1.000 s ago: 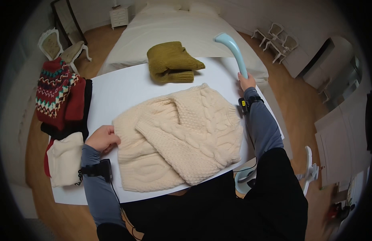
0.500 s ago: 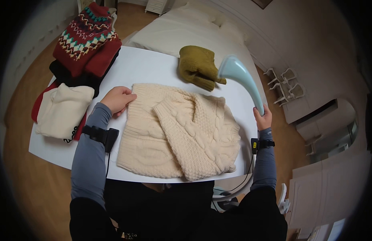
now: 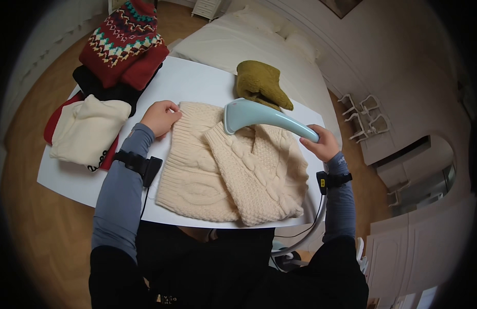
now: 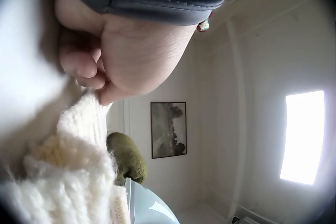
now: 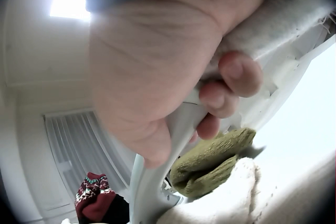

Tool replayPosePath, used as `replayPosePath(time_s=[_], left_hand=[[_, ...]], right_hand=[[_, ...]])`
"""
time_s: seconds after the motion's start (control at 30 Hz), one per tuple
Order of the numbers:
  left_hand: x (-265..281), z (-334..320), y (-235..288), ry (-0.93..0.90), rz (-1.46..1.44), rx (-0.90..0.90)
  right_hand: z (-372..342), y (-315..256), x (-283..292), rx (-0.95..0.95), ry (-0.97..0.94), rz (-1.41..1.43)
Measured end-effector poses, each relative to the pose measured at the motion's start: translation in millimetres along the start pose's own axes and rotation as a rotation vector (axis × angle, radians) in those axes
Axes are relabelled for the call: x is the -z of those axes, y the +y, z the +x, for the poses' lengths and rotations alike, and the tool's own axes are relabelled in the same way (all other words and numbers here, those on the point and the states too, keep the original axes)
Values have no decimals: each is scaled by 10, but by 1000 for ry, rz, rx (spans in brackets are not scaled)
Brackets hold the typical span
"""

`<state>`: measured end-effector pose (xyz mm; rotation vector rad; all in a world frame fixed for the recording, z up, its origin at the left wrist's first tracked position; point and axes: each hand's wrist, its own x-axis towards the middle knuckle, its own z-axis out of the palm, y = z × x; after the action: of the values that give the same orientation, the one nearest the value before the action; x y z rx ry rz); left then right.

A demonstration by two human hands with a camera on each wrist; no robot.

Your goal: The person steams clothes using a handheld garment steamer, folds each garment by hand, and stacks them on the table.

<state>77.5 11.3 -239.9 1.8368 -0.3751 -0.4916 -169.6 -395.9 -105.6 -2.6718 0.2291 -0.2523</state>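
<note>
A cream cable-knit sweater (image 3: 192, 170) lies on the white table with a sleeve folded across its front. At its far left hem corner, my left hand (image 3: 161, 118) pinches the ribbed edge; the left wrist view shows thumb and fingertips together on the knit (image 4: 86, 119). My right hand (image 3: 322, 143) grips the handle of a light blue garment steamer (image 3: 269, 117), fingers wrapped round it in the right wrist view. The steamer's head overlaps the sweater's upper part in the head view, pointing left. Behind it sits a folded olive sweater (image 3: 259, 80).
Folded clothes are stacked at the left: a red patterned sweater (image 3: 126, 46) on black cloth, and a white garment (image 3: 89, 129) over red. A bed (image 3: 218, 46) stands beyond the white table (image 3: 192, 77). The steamer's hose (image 3: 310, 237) hangs past the table's near right edge.
The steamer has swung from the table's far right, inward and left over the sweater. My left hand has shifted from the hem's side to its far corner. The head view has turned.
</note>
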Motion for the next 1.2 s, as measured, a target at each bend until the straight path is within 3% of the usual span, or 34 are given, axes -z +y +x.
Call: replayPosePath(time_s=[0.33, 0.43, 0.53, 0.77, 0.87, 1.2], left_hand=[[1, 3, 0, -14, 0, -23], [-2, 5, 0, 7, -6, -5], [-2, 22, -36, -6, -50, -18], [-7, 63, -93, -11, -33, -59], [-21, 56, -79, -6, -28, -53], [-48, 69, -97, 4, -66, -55]], right_hand=[[292, -776, -475, 183, -150, -4], [222, -913, -460, 219, -250, 54], [109, -925, -298, 241, -223, 78], [-297, -310, 136, 38, 18, 71], [-525, 36, 294, -145, 66, 8], [-1391, 967, 599, -388, 209, 38]])
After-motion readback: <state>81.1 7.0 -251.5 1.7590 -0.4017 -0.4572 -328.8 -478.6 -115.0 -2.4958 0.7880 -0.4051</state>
